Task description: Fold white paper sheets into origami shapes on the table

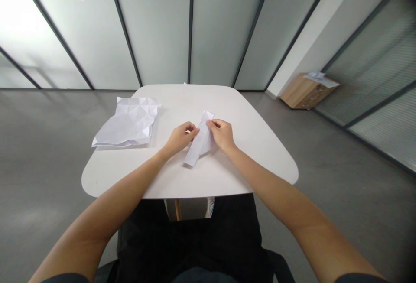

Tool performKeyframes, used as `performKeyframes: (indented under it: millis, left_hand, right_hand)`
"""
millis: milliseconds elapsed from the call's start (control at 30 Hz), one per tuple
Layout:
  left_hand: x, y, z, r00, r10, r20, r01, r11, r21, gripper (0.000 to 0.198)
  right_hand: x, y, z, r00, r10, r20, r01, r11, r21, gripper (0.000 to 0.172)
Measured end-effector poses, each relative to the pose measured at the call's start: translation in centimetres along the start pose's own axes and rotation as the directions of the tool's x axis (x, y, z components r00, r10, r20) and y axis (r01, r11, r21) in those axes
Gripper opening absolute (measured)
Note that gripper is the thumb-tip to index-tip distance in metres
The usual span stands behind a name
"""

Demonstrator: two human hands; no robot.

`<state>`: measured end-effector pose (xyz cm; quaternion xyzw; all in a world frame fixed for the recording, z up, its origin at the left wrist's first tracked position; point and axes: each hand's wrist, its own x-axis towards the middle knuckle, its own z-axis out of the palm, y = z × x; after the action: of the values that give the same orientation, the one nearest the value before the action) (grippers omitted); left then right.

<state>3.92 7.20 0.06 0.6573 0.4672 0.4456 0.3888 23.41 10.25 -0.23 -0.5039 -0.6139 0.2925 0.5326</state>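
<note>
A folded piece of white paper [199, 142] is held between my two hands over the middle of the white table [263, 157]. It has a long narrow strip slanting from upper right to lower left, with a wider flap on its right side. My left hand [182, 137] pinches the strip's left edge between thumb and fingers. At the upper right edge, my right hand [222, 133] grips the paper with thumb and index finger.
Creased white sheets [130, 122] lie at the table's left side, partly over its edge. A wooden box [307, 92] with papers on top stands on the floor at the far right. Frosted glass panels [156, 27] rise behind the table.
</note>
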Motion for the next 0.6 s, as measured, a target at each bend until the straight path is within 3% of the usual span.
performKeyframes:
  millis: [233,433,600]
  left_hand:
    - [-0.17,0.42,-0.35,0.993,-0.077,0.093,0.061,0.984,0.164,0.049]
    - [-0.13,-0.11,0.10,0.964,-0.178,0.197,0.213,0.961,-0.176,0.044]
    - [-0.10,-0.03,0.18,0.962,-0.229,0.147,0.255,0.946,-0.201,0.041]
  right_hand:
    - [-0.08,0.20,0.14,1.000,-0.005,-0.030,0.004,1.000,-0.008,0.039]
    - [-0.18,0.05,0.09,0.999,-0.021,-0.035,0.019,0.999,-0.047,0.040]
    - [-0.22,-0.20,0.11,1.000,-0.015,-0.027,0.014,0.999,-0.036,0.039]
